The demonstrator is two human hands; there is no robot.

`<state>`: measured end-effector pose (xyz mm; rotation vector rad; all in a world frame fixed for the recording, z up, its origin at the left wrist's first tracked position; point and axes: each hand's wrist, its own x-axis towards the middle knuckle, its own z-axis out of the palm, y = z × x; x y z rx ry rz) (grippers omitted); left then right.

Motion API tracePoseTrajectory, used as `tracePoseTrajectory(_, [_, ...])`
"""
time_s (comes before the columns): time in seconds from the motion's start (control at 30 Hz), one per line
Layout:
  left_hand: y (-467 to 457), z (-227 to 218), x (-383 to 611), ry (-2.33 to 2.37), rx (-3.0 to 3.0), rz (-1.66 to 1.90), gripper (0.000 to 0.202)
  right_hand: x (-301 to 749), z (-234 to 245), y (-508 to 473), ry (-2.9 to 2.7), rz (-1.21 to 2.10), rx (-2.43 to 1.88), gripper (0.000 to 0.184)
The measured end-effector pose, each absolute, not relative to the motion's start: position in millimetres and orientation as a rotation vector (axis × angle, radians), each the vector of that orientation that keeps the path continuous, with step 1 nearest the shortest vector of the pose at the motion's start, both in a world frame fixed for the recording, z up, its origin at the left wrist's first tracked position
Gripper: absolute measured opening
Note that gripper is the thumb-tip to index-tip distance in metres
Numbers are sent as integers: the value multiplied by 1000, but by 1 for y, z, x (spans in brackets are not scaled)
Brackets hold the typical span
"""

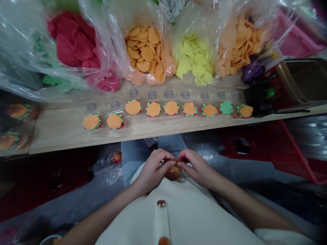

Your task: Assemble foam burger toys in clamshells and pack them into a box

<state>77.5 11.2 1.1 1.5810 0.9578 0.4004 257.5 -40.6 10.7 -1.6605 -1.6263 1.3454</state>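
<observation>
Close to my body, over my lap, my left hand and my right hand pinch the upper edge of a small glossy brown toy bun, which seems to be in clear plastic. My fingers and thumbs meet along its top, so part of it is hidden. On the table in front, a row of clear plastic packs holds layered foam burger pieces, most topped by an orange disc. One pack shows a green leaf-shaped piece on top.
Clear bags of red pieces, orange discs, yellow pieces and more orange pieces line the back of the wooden table. Filled packs stand at left. A lidded plastic box is at right; a red crate stands below.
</observation>
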Motion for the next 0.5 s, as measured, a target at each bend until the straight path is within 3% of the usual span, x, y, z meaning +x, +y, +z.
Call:
tracePoseTrajectory(0.27, [7,-2,79,951,1552,305,17,247,-1,-60,-1501,1264,-1731,3])
tracePoseTrajectory(0.4, [20,-3,78,922,1487,289,19,246,-7,-47,-1327,1425,-1639,5])
tracePoseTrajectory(0.5, [40,1,81,732,1375,121,42,268,-20,-34,-1230,1490,-1573,13])
